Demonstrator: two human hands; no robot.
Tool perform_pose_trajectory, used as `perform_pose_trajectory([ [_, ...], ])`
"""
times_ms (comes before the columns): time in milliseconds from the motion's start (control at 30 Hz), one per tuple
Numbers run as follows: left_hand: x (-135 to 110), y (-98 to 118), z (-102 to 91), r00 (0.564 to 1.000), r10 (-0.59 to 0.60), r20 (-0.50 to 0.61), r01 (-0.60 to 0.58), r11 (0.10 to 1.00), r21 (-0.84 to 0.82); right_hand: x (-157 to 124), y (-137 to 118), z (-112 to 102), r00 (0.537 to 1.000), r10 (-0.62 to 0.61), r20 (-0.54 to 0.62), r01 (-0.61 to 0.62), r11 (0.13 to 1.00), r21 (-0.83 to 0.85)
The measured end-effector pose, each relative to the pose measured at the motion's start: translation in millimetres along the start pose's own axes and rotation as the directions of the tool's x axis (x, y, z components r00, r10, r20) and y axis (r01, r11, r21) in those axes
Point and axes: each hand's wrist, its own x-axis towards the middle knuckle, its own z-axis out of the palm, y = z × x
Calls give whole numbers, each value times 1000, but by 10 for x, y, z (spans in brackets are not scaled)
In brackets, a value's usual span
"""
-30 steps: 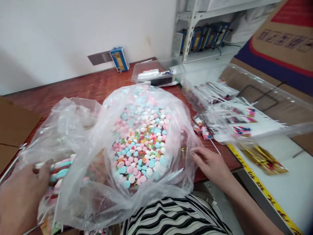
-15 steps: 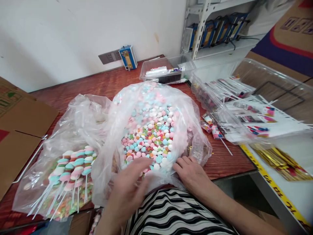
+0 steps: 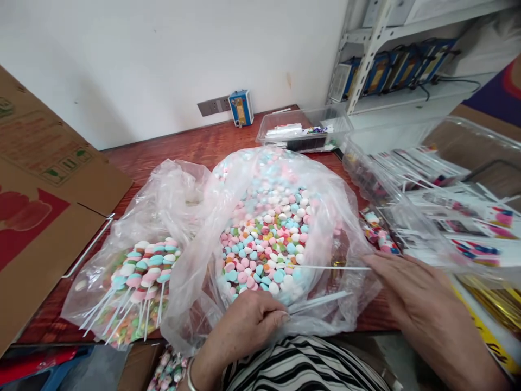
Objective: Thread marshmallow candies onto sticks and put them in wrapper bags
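Note:
A big clear plastic bag [image 3: 228, 184] stands open on the red-brown table [image 3: 171, 146], full of small round pastel candies [image 3: 266, 239]. My left hand [image 3: 248, 326] is at the bag's near edge, fingers curled in a pinch on some thin white sticks [image 3: 321, 300]. My right hand [image 3: 415, 293] is to the right of the bag, its fingertips closed on the end of one white stick [image 3: 334, 267] that reaches into the candies. A second clear bag [image 3: 134, 217] at the left holds pastel lollipops on sticks [image 3: 140, 271].
A cardboard box [image 3: 40, 206] lies at the left. Clear plastic bins [image 3: 411, 212] with packaged lollipops stand at the right, and a smaller clear tray [image 3: 301, 127] stands behind. A blue device [image 3: 241, 107] leans on the wall. A metal shelf [image 3: 366, 54] is at the back right.
My left hand came from the left bag to the big bag's near edge and closed on sticks. My right hand moved right and now has a stick at its fingertips. The view shifted left.

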Motion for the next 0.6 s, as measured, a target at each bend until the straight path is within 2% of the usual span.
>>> perform_pose_trajectory([
  [67, 71, 18, 82, 993, -39, -114, 9, 968, -249, 31, -10, -10, 999, -26, -30, 27, 1000, 13],
  [100, 116, 18, 124, 980, -74, -185, -10, 910, -414, 30, -25, 18, 998, -61, -25, 62, 997, 36],
  [167, 205, 15, 191, 938, -154, -311, -119, 698, -706, 3, -73, 125, 990, -144, 11, 142, 986, 89],
  [233, 268, 25, 211, 895, -209, -394, -245, 507, -827, -36, -129, 263, 978, -205, 25, 201, 974, 106],
  [267, 282, 37, 203, 880, -224, -418, -282, 460, -842, -52, -154, 329, 975, -222, 14, 220, 970, 102],
  [367, 266, 90, 136, 876, -235, -422, -280, 465, -840, -55, -217, 469, 967, -253, -12, 253, 963, 96],
  [467, 236, 113, 81, 883, -234, -408, -251, 500, -829, -22, -290, 498, 967, -256, -20, 256, 954, 155],
  [533, 238, 87, 78, 885, -213, -415, -264, 506, -822, -32, -356, 467, 982, -187, -34, 190, 956, 224],
  [600, 241, 43, 89, 876, -177, -448, -311, 502, -807, -83, -430, 420, 996, -19, -89, 45, 951, 306],
])
